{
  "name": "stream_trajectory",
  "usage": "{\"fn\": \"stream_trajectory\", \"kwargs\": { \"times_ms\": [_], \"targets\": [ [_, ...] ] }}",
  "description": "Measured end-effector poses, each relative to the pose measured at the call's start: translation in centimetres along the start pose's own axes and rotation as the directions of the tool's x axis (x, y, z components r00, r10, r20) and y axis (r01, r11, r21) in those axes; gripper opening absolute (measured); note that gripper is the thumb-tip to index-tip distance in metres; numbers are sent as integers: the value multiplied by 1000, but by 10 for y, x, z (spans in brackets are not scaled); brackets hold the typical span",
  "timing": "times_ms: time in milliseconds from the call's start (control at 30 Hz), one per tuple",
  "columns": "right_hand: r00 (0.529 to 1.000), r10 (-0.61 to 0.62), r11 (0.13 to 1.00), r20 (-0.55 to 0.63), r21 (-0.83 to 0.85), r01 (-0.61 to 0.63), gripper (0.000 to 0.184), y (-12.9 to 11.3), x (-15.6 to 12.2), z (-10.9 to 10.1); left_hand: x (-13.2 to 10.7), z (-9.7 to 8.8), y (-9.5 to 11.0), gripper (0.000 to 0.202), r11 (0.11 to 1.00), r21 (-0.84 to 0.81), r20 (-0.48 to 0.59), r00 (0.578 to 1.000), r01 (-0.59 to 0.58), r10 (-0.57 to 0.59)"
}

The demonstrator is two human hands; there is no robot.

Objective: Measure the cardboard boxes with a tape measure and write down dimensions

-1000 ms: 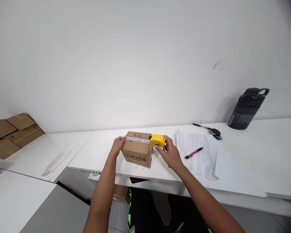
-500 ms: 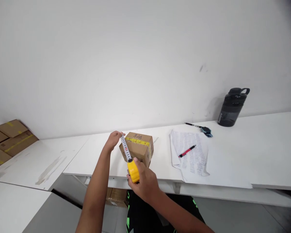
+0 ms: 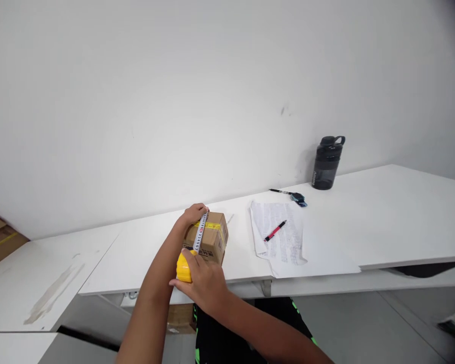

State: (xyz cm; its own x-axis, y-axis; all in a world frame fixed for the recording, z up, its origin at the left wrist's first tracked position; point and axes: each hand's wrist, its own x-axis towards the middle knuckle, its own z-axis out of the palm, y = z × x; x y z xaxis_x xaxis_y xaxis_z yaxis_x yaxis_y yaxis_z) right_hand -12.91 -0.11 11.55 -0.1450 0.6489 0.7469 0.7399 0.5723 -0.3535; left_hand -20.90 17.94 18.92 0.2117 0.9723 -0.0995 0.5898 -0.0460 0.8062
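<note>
A small cardboard box (image 3: 212,241) with yellow tape sits near the front edge of the white table. Across its top runs the pulled-out blade of a yellow tape measure (image 3: 184,268). My right hand (image 3: 207,283) is wrapped round the yellow case, close to the box's near side. At the box's far edge my left hand (image 3: 195,212) pinches the blade's end, fingers closed. Part of the box's left side is hidden behind my left hand and the tape measure.
To the right lie written sheets of paper (image 3: 282,250) with a red pen (image 3: 275,230) on them. Behind are a black pen (image 3: 280,191), a small dark crumpled item (image 3: 299,198) and a dark bottle (image 3: 327,164). More boxes (image 3: 0,240) stand far left; another box (image 3: 180,318) is below.
The blade has swung from leaning left to leaning right and now lies over the box top. My left hand moved right, my right hand left. The view has turned rightward.
</note>
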Motion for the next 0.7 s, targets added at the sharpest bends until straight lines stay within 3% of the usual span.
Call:
{"fn": "stream_trajectory", "kwargs": {
  "times_ms": [167, 300, 433, 700],
  "targets": [
    [995, 50, 998, 89, 44, -54, 71, 3, 11, 11, -3, -6, -15, 30, 999, -25, 18, 999, 32, -31],
    [990, 132, 987, 44, 86, -135, 69, 15, 18, 15, -1, -9, -19, 29, 998, -28, 20, 998, 58, -58],
    [992, 126, 985, -3, 122, -125, 71, 20, 19, 19, 1, -9, -22, 28, 999, -24, 12, 999, 41, -40],
    [988, 151, 978, 45, 136, -156, 64, 16, 18, 13, 2, -9, -31, 25, 1000, -26, -76, 997, -11, 9]
  ]
}}
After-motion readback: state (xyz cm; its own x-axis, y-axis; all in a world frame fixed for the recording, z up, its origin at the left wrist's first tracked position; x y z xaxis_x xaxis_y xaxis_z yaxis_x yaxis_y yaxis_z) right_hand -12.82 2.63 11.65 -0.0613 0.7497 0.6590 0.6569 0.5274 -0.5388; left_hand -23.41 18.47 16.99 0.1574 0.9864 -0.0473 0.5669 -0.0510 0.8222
